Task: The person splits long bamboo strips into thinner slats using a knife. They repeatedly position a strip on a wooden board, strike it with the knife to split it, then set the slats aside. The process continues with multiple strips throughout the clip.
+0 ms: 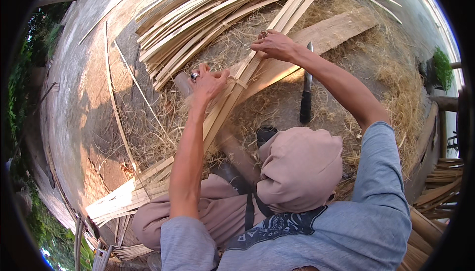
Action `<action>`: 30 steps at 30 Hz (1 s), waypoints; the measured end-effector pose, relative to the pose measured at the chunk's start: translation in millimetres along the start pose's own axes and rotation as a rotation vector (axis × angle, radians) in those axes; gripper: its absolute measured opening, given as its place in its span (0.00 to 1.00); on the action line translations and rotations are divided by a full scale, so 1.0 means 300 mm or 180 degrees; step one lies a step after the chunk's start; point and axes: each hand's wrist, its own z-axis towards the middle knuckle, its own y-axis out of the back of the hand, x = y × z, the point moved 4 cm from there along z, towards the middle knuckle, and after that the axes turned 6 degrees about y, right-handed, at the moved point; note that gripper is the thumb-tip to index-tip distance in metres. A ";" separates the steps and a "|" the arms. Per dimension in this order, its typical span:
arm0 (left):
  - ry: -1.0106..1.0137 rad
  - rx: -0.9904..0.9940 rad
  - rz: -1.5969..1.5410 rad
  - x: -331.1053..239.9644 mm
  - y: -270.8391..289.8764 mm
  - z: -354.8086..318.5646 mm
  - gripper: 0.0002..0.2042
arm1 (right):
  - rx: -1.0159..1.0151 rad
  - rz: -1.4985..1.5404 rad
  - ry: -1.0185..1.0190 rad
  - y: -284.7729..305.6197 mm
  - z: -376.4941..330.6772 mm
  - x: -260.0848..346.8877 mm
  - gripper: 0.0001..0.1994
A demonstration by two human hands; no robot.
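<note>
A long, narrow bundle of pale split-bamboo strips (223, 112) runs slantwise from my lap to the far edge of the mat of shavings. My right hand (273, 45) is closed around its farther part, the fingers curled over the left edge. Nearer to me, a thin band (240, 82) crosses the bundle. Just left of that band is my left hand (209, 84), its fingers bent and pressed together beside the strips; whatever lies between them is too small to make out. A knife (306, 93) with a black handle lies right of the bundle, its blade tip against a wooden board (341, 29).
A large fanned stack of bamboo strips (198, 28) lies beyond my left hand. Curly shavings (396, 88) cover the ground to the right. Loose single strips (113, 93) lie at left. More strips (131, 194) rest by my left leg, and others (443, 184) at far right.
</note>
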 end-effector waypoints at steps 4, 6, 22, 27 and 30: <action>-0.0565 0.1033 0.0226 -0.025 0.094 0.035 0.26 | -0.0808 0.0702 -0.0240 -0.063 -0.069 -0.011 0.26; -0.0258 0.1952 -0.0175 -0.027 0.100 0.025 0.21 | -0.1657 -0.0122 -0.0671 -0.041 -0.108 0.067 0.26; -0.0237 0.3636 0.0505 0.090 0.366 -0.113 0.39 | 0.0081 0.4926 -0.1213 -0.118 -0.167 0.355 0.14; 0.0203 0.3390 0.1583 0.478 0.262 -0.542 0.57 | -0.0184 0.2273 -0.0612 0.038 -0.074 0.120 0.12; 0.0767 0.1847 -0.0769 0.603 0.153 -0.822 0.57 | 0.0111 0.1578 -0.0451 0.191 0.124 0.194 0.08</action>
